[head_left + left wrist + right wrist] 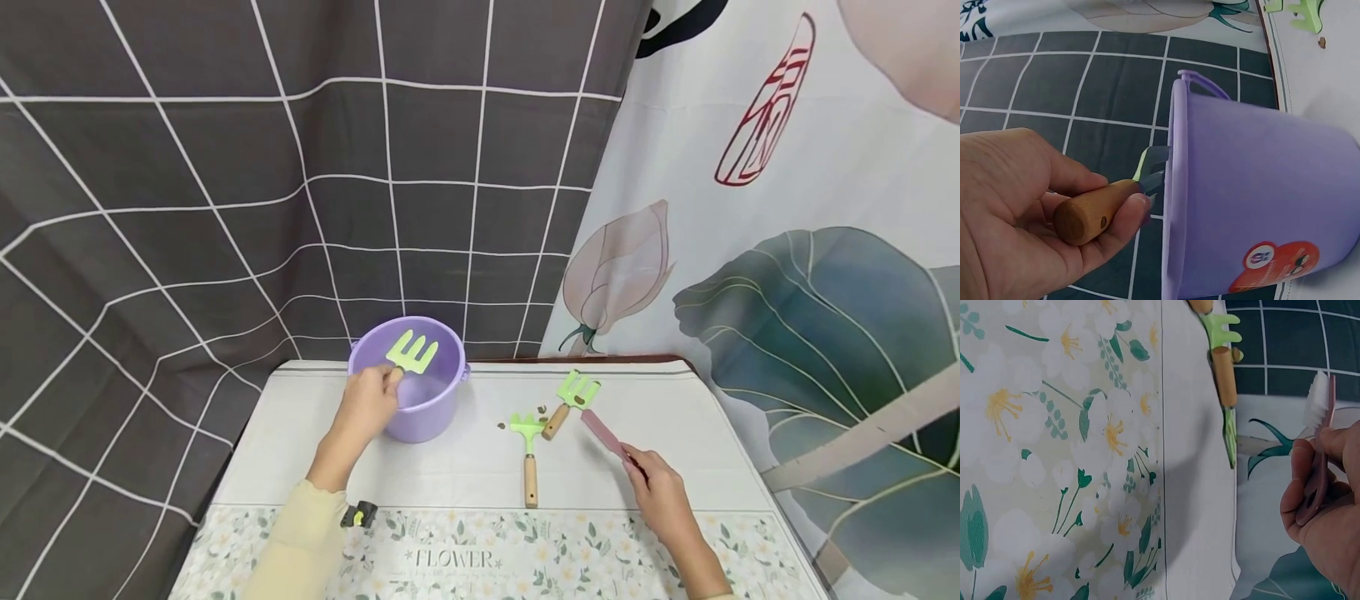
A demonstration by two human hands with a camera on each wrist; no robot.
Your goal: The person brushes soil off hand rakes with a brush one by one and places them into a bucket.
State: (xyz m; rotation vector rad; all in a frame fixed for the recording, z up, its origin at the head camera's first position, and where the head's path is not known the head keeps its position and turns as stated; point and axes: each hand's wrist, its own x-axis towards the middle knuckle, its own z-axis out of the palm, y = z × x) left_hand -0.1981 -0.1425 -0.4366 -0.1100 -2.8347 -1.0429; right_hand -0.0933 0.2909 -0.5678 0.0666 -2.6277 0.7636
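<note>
The fork is at the mouth of the bucket, a little left of centre in the head view; its green head shows against the purple inside. The left hand is just below and left of that head, pinching the wooden handle between thumb and fingers. In the left wrist view the handle lies at lower left, its prongs reaching right to the bucket's rim and partly hidden behind it.

The right hand, at lower right in the head view, is curled around a pink brush that slants up and left from the fingers. The right wrist view shows its white bristles facing left.

Near the brush's far end a second fork lies on the desk, with a rake just to its lower left. Brown bits are scattered beside them.

A floral strip runs along the bottom of the frame. A dark gridded curtain fills the upper left, a white flowered curtain the right.
</note>
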